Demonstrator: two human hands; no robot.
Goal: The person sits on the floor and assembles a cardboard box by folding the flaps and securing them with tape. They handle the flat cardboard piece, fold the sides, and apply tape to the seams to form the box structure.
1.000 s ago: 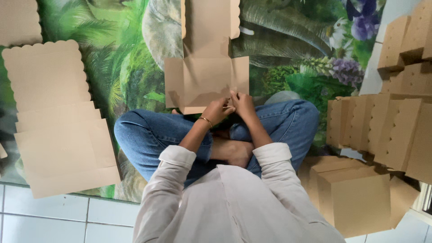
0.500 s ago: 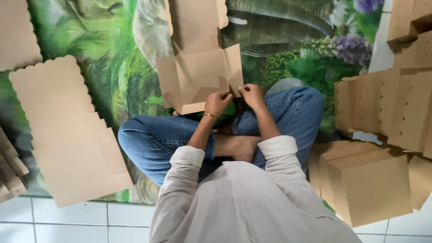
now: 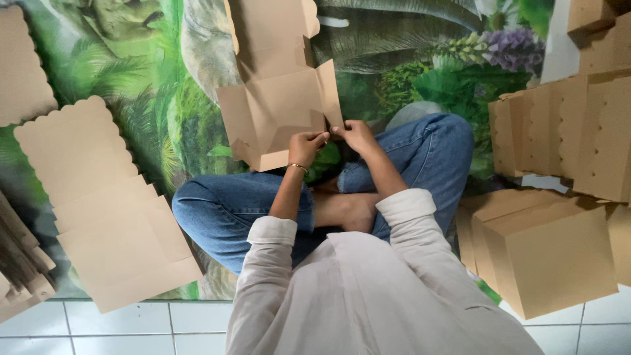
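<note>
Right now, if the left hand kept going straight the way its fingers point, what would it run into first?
The left hand is already touching the half-folded brown cardboard box, so it would press into that box's near wall at once. The right hand grips the same edge beside it. Depth beyond the box is unclear.

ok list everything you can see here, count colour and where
half-folded box: one, brown cardboard, on the mat in front of the knees, held at its near edge by both hands
flat box blanks: a stack, exact count unclear, brown with scalloped edges, on the mat at the left
lone flat blank: one, brown, top left corner, partly cut off
folded boxes: several, brown, piled at the right
closed box: one, brown, lower right, near the knee
mat: one, green jungle print with purple flowers, under everything
tiled floor: white, along the bottom edge
jeans: blue, legs crossed
shirt: pale, long-sleeved
bracelet: one, gold, left wrist
left hand: on the box edge
right hand: on the box edge
</note>
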